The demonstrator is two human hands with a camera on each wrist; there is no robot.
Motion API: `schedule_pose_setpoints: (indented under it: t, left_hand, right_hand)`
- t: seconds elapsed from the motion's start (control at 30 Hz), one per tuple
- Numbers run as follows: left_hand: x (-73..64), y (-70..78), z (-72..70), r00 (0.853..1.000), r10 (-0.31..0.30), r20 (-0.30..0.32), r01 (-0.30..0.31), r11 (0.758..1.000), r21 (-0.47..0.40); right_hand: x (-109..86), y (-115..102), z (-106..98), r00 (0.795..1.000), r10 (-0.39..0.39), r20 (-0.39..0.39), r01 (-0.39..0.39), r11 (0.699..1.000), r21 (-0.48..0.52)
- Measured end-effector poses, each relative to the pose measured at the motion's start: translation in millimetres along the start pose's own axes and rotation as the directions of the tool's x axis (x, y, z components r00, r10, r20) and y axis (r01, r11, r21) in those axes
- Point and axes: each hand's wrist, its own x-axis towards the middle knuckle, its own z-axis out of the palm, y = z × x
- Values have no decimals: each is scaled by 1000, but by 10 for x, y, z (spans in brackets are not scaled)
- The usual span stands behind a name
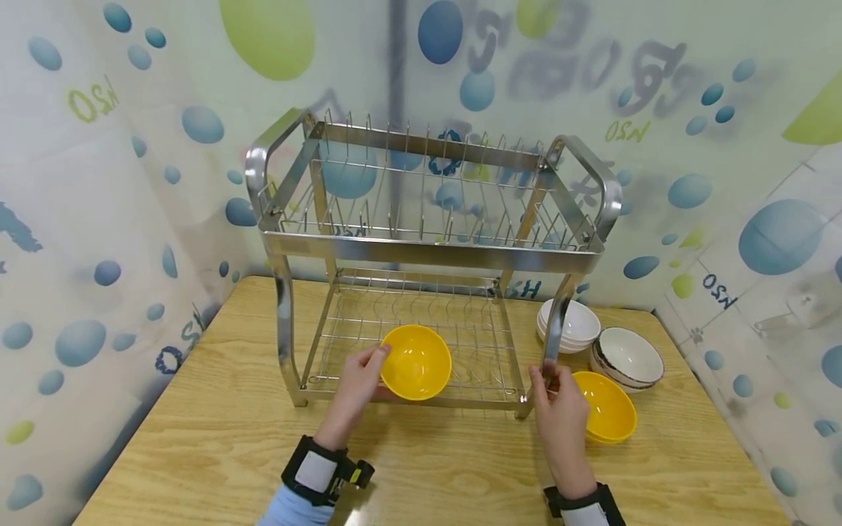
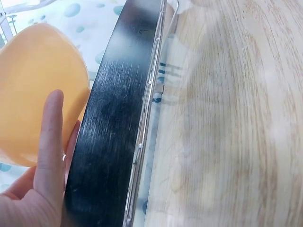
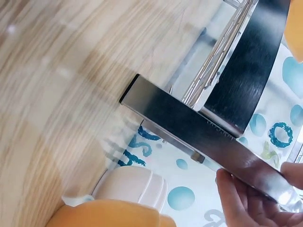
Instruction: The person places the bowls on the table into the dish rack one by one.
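Note:
A yellow bowl [image 1: 421, 365] is held by my left hand [image 1: 360, 380], thumb at its left rim and fingers underneath, over the front of the lower tier of a two-tier metal dish rack [image 1: 434, 254]. In the left wrist view the bowl [image 2: 40, 94] shows its outside, close beside the rack's dark front bar [image 2: 106, 113]. My right hand [image 1: 562, 409] grips the rack's front right leg [image 1: 558, 321]; in the right wrist view its thumb and fingers curl round that leg [image 3: 189, 123]. More yellow bowls [image 1: 608, 409] stand stacked just right of this hand.
Behind the yellow stack are white bowls [image 1: 571, 325] and dark-rimmed white bowls [image 1: 630, 358]. Wooden table [image 1: 217, 416] runs under everything. A patterned curtain [image 1: 131, 146] hangs behind and at both sides. The rack's upper tier [image 1: 421, 197] has upright wires.

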Motion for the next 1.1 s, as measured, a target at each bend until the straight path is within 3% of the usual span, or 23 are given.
schedule_pose_setpoints:
  t: [0.47,0.67,1.1]
  left_hand:
    - [46,17,-39,1000,27,-5,-27,999,29]
    - [102,145,-108,997,76,-34,-73,995,64]
    - [320,444,-260,991,112,-71,-96,976,197]
  right_hand:
    - [-8,-17,26,1000,22,7,-22,1000,21]
    - [-5,-18,33,999,24,23,-25,999,23]
    - [-6,-25,23,1000,18,17,-18,1000,25]
